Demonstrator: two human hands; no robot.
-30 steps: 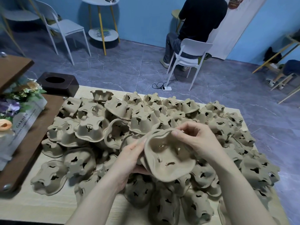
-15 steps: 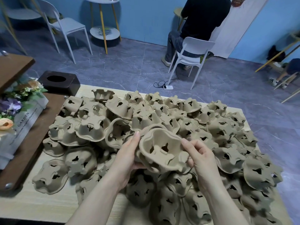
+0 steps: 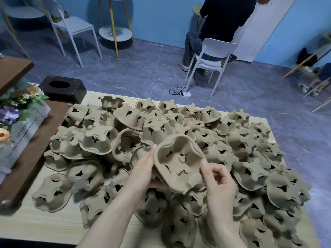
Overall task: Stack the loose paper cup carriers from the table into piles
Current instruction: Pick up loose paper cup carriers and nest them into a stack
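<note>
Head view. One paper cup carrier (image 3: 177, 162) is lifted above the heap, open side tilted toward the camera, four cutouts visible in its wells.

Left hand (image 3: 144, 173) grips its left rim, thumb along the edge, fingers tucked underneath. It looks like a second carrier may be nested under the first; can't tell for sure.

Right hand (image 3: 219, 179) pinches the carrier's right rim with its thumb tip; the other fingers are curled loosely behind.

Loose carriers (image 3: 97, 140) cover most of the bench (image 3: 53, 228), mostly upside down, overlapping in one messy heap. Too many and too overlapped for an exact count, several dozen at least. One at the far edge (image 3: 111, 102) sits open side up.

Left of the bench: 1 dark box with a round hole (image 3: 61, 88), 1 flower arrangement in a planter marked GARDEN (image 3: 16, 119).

On the floor behind: 2 white chairs, one empty (image 3: 71, 27), one (image 3: 213, 58) with a person seated (image 3: 222, 20) back to camera. 1 round side table (image 3: 114, 31). 1 white power strip (image 3: 185, 94) with cable.
</note>
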